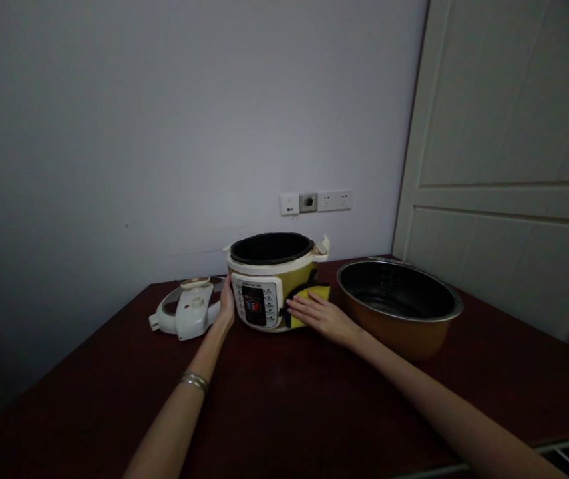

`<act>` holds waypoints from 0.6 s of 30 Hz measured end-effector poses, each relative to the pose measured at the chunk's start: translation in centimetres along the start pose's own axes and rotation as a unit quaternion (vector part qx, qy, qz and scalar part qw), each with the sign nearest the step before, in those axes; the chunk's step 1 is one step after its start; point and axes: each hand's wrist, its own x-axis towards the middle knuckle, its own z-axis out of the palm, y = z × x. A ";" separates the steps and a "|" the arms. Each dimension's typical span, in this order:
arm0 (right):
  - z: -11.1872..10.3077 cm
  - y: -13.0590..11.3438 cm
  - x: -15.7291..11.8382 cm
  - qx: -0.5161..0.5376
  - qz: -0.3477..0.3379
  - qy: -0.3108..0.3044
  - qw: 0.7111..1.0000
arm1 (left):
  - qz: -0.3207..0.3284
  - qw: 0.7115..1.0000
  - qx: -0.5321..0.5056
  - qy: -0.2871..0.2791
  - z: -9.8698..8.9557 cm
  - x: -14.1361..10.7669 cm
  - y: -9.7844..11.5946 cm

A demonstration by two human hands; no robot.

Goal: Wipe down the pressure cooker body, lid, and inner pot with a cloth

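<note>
An electric pressure cooker (258, 269), white and yellow-green with a control panel on its front, stands without its lid on the dark red table. My left hand (227, 303) holds the cooker's left side, its fingers partly hidden along the body. A yellow cloth (320, 292) with a dark edge lies against the cooker's right front. My right hand (325, 318) presses that cloth to the side with its fingers stretched over it. To the right of the cooker sits a large inner pot (401, 332), dark inside and golden brown outside.
The white lid (191, 309) rests on the table (274, 412) left of the cooker. Behind stands a pale wall with sockets (334, 200). A white panelled door (504, 199) rises beyond the table's right side.
</note>
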 end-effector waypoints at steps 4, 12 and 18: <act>-1.0 0.4 2.2 -0.012 0.047 0.081 0.996 | 0.002 1.000 -0.003 -0.007 0.1 -0.2 0.2; 1.7 -2.0 -0.3 0.077 -0.001 0.004 0.997 | -0.007 1.000 0.003 0.005 0.6 -1.0 1.2; 1.2 -3.7 -1.3 0.196 0.041 -0.052 0.978 | 0.014 1.000 0.001 -0.006 0.2 0.0 0.3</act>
